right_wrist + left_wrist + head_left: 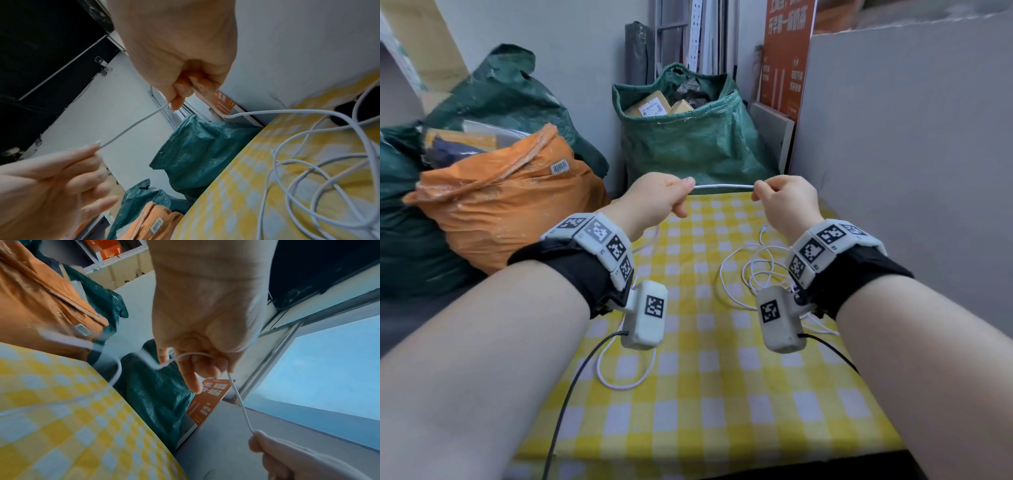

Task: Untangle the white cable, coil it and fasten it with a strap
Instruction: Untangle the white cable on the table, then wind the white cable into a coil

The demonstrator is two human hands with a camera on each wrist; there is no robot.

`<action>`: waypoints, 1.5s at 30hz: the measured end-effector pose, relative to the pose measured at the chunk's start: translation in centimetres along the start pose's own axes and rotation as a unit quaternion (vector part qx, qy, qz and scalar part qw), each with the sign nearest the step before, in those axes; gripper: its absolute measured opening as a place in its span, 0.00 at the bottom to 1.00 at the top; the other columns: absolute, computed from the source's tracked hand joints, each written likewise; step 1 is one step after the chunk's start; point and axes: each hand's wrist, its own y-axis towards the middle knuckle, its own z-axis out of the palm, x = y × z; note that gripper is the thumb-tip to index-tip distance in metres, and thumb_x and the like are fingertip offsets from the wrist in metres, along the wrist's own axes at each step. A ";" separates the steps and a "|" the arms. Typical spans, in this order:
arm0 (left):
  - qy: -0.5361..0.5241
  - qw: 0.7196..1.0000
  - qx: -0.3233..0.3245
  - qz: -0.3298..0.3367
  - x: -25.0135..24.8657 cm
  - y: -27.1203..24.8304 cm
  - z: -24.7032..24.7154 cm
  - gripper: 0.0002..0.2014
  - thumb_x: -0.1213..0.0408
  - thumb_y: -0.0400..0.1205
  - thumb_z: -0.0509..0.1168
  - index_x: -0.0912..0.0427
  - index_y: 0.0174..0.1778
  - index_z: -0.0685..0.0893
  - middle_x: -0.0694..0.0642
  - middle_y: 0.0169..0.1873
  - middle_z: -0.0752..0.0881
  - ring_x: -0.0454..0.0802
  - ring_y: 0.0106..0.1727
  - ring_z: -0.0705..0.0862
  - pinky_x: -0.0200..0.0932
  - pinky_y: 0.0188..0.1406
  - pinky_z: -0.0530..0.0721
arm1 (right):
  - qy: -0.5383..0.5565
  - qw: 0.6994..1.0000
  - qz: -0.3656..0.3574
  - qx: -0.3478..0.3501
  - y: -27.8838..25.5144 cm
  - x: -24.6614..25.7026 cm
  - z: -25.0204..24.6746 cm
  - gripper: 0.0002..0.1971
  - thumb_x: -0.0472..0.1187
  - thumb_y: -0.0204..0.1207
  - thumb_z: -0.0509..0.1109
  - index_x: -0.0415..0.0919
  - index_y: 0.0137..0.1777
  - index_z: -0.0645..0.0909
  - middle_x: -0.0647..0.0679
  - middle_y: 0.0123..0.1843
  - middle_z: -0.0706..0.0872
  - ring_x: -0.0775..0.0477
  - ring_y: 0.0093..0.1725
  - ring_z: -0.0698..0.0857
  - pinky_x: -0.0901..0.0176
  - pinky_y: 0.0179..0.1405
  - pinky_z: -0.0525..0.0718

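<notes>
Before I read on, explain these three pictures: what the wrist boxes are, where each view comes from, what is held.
No machine: these are a person's bare hands, each wrist wearing a marker band and a small camera box. One picture looks down from the head; the other two look along each hand from those boxes. The left hand and right hand each pinch the white cable, a stretch taut between them. The rest lies in loops on the yellow checked tablecloth.

The cable (724, 186) is white, the tablecloth (688, 394) is checked in yellow and white, the sack (688, 147) behind the tablecloth is dark green and the bag (510, 205) at its left side is orange.
</notes>
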 end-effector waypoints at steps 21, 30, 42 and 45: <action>-0.384 0.890 -0.069 -0.238 0.7 0.1 -1.0 0.14 0.68 0.85 0.50 0.54 0.34 0.70 0.46 0.16 0.61 0.42 0.14 0.56 0.32 0.16 0.54 | -0.124 0.970 0.202 -0.054 1.3 -3.0 -1.1 0.17 0.39 0.82 0.58 0.32 0.64 0.80 0.34 0.67 0.82 0.34 0.66 0.80 0.55 0.56 0.76; -0.270 0.935 0.057 -0.224 -1.2 0.3 2.1 0.12 0.67 0.86 0.51 0.57 0.37 0.71 0.47 0.15 0.62 0.42 0.14 0.57 0.31 0.15 0.56 | -0.118 0.958 -0.249 0.077 -0.5 2.1 2.8 0.20 0.34 0.79 0.61 0.42 0.70 0.79 0.43 0.64 0.84 0.44 0.61 0.83 0.63 0.58 0.74; -0.185 0.959 0.117 -0.179 -1.8 0.0 1.4 0.15 0.68 0.84 0.51 0.55 0.31 0.69 0.46 0.16 0.62 0.42 0.15 0.58 0.32 0.16 0.56 | -0.114 0.980 -0.147 0.071 -0.1 1.0 3.1 0.06 0.38 0.79 0.61 0.36 0.47 0.77 0.37 0.44 0.87 0.35 0.43 0.85 0.44 0.45 0.85; -0.178 0.962 0.103 -0.177 -1.1 -0.1 -0.1 0.14 0.68 0.84 0.53 0.54 0.31 0.70 0.45 0.15 0.63 0.42 0.15 0.59 0.31 0.15 0.59 | -0.172 0.985 -0.016 0.021 0.9 -0.9 1.7 0.08 0.35 0.79 0.57 0.35 0.52 0.77 0.31 0.52 0.86 0.31 0.53 0.84 0.48 0.51 0.83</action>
